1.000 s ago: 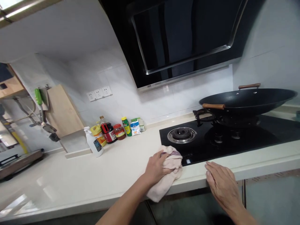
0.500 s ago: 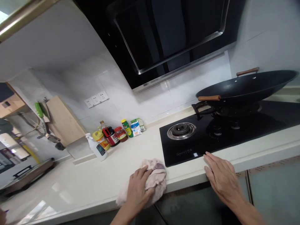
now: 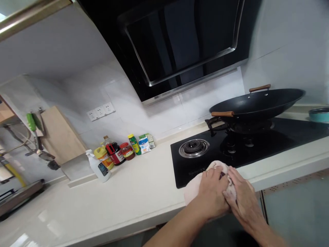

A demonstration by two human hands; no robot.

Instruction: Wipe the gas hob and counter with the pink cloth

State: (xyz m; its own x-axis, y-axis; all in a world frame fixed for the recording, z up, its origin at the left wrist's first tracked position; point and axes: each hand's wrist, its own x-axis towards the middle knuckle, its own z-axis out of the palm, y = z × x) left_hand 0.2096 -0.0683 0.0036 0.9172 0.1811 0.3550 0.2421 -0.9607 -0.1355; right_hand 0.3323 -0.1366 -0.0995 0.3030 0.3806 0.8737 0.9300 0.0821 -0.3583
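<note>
A pale pink cloth (image 3: 193, 189) lies bunched over the front edge of the black glass gas stove (image 3: 181, 169) and the white counter. My left hand (image 3: 212, 192) presses down on it, fingers curled into the fabric. Against the cloth's right side is my right hand (image 3: 243, 197), its fingers closing round the folds. The two hands meet there, and part of the cloth is hidden beneath them. Just behind them is the bare left burner (image 3: 194, 146). A large black wok (image 3: 257, 104) with wooden handles sits over the right burner.
A white spray bottle (image 3: 100, 168), a red-lidded jar (image 3: 127, 151) and several other bottles and packets line the wall. A cutting board (image 3: 63, 137) hangs at left. The range hood (image 3: 180, 44) overhangs the stove. A teal pot (image 3: 318, 115) stands far right.
My left hand has carried the cloth rightward from the counter onto the stove's front edge. My right hand, which rested on the counter edge, now grips the cloth too. The view has shifted slightly.
</note>
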